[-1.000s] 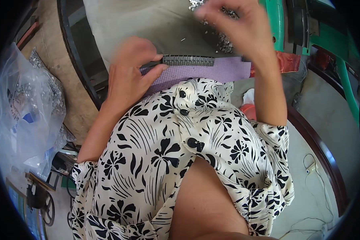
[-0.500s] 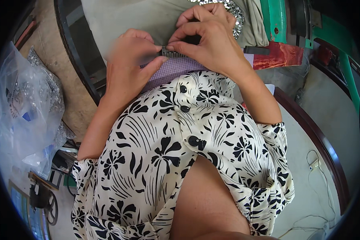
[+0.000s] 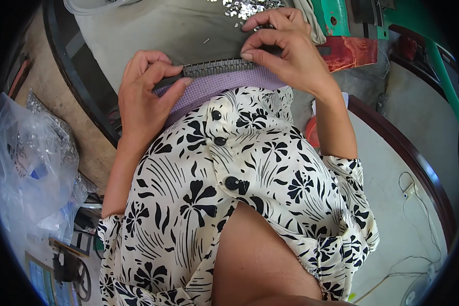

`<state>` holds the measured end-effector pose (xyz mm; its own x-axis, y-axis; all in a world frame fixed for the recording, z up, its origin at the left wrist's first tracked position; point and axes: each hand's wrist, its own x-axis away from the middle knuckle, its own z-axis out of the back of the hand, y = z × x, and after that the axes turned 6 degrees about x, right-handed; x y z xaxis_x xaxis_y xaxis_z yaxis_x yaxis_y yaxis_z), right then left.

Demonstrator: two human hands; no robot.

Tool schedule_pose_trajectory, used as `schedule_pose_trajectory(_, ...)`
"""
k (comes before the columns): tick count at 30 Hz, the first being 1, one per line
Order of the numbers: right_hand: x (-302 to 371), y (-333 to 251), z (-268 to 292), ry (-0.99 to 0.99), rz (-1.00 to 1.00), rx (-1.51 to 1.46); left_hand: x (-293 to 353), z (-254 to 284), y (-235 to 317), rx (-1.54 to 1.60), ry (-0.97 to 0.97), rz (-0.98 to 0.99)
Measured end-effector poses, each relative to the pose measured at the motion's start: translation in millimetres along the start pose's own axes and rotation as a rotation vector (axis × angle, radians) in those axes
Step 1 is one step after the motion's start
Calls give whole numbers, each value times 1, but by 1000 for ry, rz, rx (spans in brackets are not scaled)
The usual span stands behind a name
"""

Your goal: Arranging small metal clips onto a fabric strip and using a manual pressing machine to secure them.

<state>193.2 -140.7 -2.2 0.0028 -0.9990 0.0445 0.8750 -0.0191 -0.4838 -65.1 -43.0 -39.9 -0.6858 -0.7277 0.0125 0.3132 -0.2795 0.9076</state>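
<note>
A dark, narrow metal strip with a row of fine teeth (image 3: 219, 67) lies crosswise at the near edge of a grey-green cloth (image 3: 153, 30). My left hand (image 3: 145, 92) pinches its left end between thumb and fingers. Over the strip's right end is my right hand (image 3: 293, 56), thumb and index finger pressed together; whether they hold a tiny piece is hidden. Beyond the right hand spreads a pile of small shiny silver pieces (image 3: 245, 9). One loose sliver (image 3: 206, 41) rests on the cloth. Purple checked fabric (image 3: 214, 86) runs beneath the strip, against my patterned shirt.
A clear plastic tub (image 3: 94, 6) stands at the far left of the cloth. Green machine parts (image 3: 336, 18) rise at the far right, beside a red printed sheet (image 3: 349, 53). Plastic bags (image 3: 35, 163) hang at the left. Cords (image 3: 418, 245) trail at the lower right.
My hands have moved apart, the right one going rightward along the strip, so its toothed length shows. The view has shifted, bringing the plastic tub and more silver pieces into sight.
</note>
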Motion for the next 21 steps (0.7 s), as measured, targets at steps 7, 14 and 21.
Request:
schedule_pose_trajectory(7,0,-2,-4,17,0,2,0,0,1,-24,0,-1)
schedule_pose_trajectory(14,9,-10,-10,94,-32,117,1,-1,0,-14,12,-12)
schedule_pose_trajectory(21,-6,-19,-15,118,-6,37,1,-1,1,-26,5,-8)
